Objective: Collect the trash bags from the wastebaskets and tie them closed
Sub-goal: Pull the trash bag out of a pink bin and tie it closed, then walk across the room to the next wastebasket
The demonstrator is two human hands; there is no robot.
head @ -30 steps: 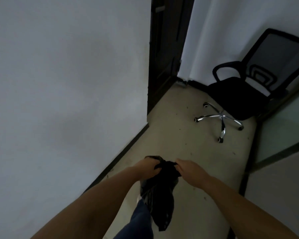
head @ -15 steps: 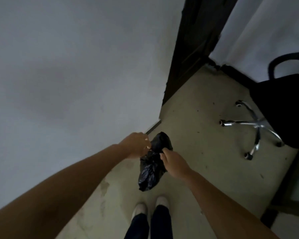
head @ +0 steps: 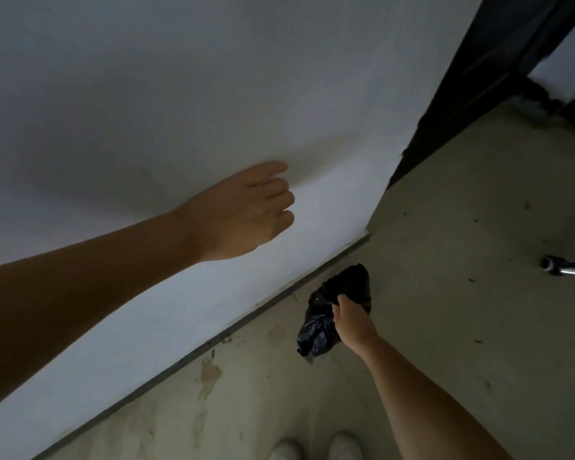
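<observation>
Fingers (head: 341,302) of the right hand (head: 352,322) clutch the bag (head: 342,293) at its neck; soft, light, crumply; left hand (head: 243,214) loose, empty.

Dim indoor view, flat grey light, wide-angle bend at the edges.

The wall (head: 146,78) is darkest at the top and brightest in a pale patch low down, near the skirting line. A soft shadow sits on it just past the left hand (head: 243,210). The black bag (head: 342,293) shows small glints but little detail. A chrome chair leg (head: 568,268) catches a sharp highlight. Straight lines curve toward the borders. The shoes (head: 316,446) at the bottom edge look soft and blurred.
</observation>
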